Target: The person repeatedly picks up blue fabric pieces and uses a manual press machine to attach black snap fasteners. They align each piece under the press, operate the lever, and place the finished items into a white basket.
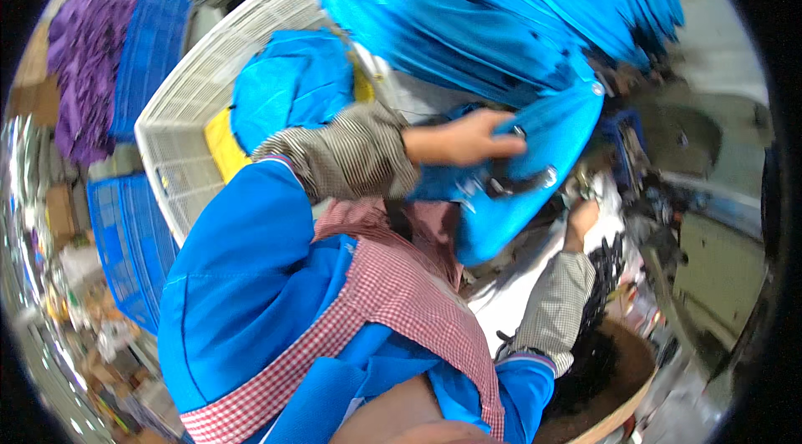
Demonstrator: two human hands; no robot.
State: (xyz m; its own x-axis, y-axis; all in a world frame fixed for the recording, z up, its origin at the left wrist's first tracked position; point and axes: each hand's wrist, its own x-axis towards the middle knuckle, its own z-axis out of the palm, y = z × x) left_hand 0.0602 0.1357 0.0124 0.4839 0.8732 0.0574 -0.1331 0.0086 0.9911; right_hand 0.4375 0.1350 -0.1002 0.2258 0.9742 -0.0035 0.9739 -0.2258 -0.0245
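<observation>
My left hand (466,138) reaches across a blue fabric piece (494,223) with a dark strap-like part (522,183) and small shiny round fittings. Its fingers stretch to the right with the thumb apart, slightly blurred, beside a small dark bit on the cloth. Above it hangs a large heap of matching blue fabric pieces (468,14). Farther right, my right hand (583,217) is closed beside a white surface (522,294), near metal machine parts. Whatever its fingers hold is too small and hidden to make out.
A white plastic basket (180,122) at the left holds blue fabric (292,81) and something yellow. Blue crates (129,235) and purple fabric pieces (88,68) stand beyond it. At the lower right are a round brown container (622,394) and black strips (606,277).
</observation>
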